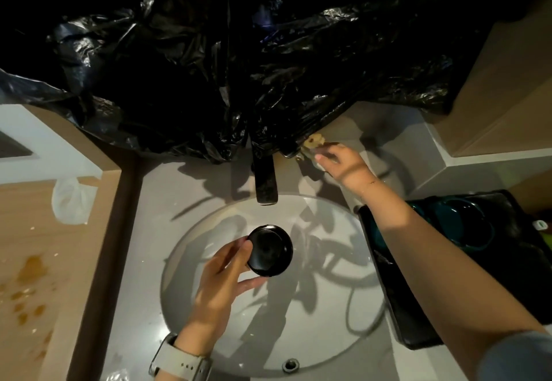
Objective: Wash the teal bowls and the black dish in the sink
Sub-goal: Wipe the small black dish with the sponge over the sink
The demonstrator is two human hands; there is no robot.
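Note:
My left hand [222, 279] holds the small round black dish [270, 250] by its left edge, over the middle of the white sink basin [328, 336], below the dark faucet spout [265, 182]. My right hand [343, 165] reaches to the back of the counter, right of the faucet, with its fingers on a pale yellowish sponge-like thing [312, 143]; how firmly it grips is unclear. Teal bowls [460, 222] sit on a black tray [418, 333] to the right of the sink, partly hidden by my right forearm.
Black plastic sheeting [239, 67] hangs over the wall behind the faucet. A wooden counter [35, 261] on the left carries orange-brown spill stains and a crumpled clear plastic bag [73, 201]. A beige cabinet [507, 97] stands at the right.

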